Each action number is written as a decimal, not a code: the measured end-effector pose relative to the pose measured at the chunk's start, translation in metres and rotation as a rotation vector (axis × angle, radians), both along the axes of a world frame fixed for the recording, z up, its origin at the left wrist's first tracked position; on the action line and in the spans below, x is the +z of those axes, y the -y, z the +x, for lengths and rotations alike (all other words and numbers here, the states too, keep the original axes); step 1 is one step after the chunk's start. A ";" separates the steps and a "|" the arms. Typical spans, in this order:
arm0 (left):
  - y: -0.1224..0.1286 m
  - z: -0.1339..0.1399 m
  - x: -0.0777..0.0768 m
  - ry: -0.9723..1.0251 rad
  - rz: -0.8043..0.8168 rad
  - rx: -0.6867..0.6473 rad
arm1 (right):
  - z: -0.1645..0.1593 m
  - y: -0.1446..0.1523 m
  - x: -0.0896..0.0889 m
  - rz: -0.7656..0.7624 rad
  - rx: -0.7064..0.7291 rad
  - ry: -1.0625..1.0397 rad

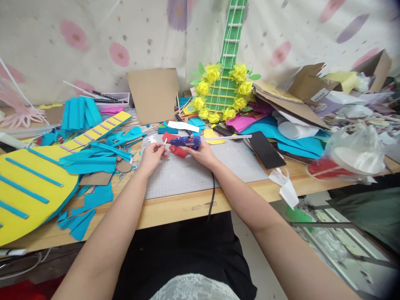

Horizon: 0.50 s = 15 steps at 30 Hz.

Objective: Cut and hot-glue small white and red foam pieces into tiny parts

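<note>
Right now, from where I stand, the left hand [152,157] pinches a small white piece [165,141] at its fingertips, while the right hand [202,154] grasps a dark blue glue gun [191,142], its nozzle end turned toward the left hand. Both work above the back half of the grey cutting mat [187,179], with red scraps [178,151] just under the gun. A long, pale glue stick [234,137] juts from the gun's rear and reaches close to the black phone [266,150] by the mat's right edge, so that side is tight. Most elbow room lies between the two forearms, where the mat's grey front stretches toward the edge of the wooden table [184,212] and a black cord [213,196] drops over it. Leftward, blue scraps [100,162] crowd up to the mat, and the round body of a yellow guitar cut-out [56,171] lies out to the table's front edge. Behind, a cardboard panel [153,96] and a green guitar [215,93] ringed with yellow flowers [240,71] stand upright, hemming in the back. On the right, a white scrap [289,193] hangs over the front edge, near a bagged cup [343,158].
</note>
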<state>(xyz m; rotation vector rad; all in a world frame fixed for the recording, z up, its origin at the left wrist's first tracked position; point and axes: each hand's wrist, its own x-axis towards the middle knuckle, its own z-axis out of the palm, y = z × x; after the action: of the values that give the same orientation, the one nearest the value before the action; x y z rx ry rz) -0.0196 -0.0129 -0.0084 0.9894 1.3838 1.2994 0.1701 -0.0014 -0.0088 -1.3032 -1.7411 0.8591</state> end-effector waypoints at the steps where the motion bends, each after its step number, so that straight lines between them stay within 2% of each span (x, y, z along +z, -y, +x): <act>1: 0.000 0.000 0.000 0.002 -0.002 0.003 | 0.000 0.001 0.001 0.008 0.011 0.007; 15: 0.000 0.000 0.000 -0.026 0.000 0.002 | 0.001 0.003 0.006 0.038 0.054 0.069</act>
<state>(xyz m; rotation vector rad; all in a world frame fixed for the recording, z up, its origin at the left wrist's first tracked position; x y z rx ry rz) -0.0192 -0.0125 -0.0083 1.0083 1.4047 1.2919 0.1707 -0.0045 -0.0032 -1.2797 -1.8448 0.8164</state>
